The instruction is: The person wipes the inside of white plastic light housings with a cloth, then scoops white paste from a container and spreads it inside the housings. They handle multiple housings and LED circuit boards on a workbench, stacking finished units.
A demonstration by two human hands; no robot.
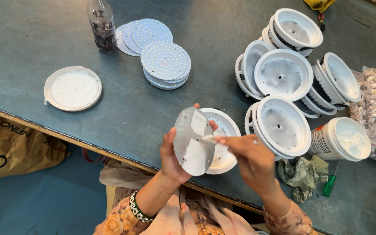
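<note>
My left hand (170, 154) holds a round metal disc (193, 141) upright, its grey back smeared with white paste. My right hand (246, 159) presses a small white applicator (208, 138) against the disc's face. Just behind the disc, a white round lamp housing (225, 130) lies on the table (131, 109).
An open tub of white paste (342, 139) stands right of my hands, beside a green rag (301, 172) and a green-handled screwdriver (330, 182). Stacked white housings (283, 74) fill the right. LED discs (165, 61), a bottle (102, 24) and a paste-filled lid (72, 88) lie at the left.
</note>
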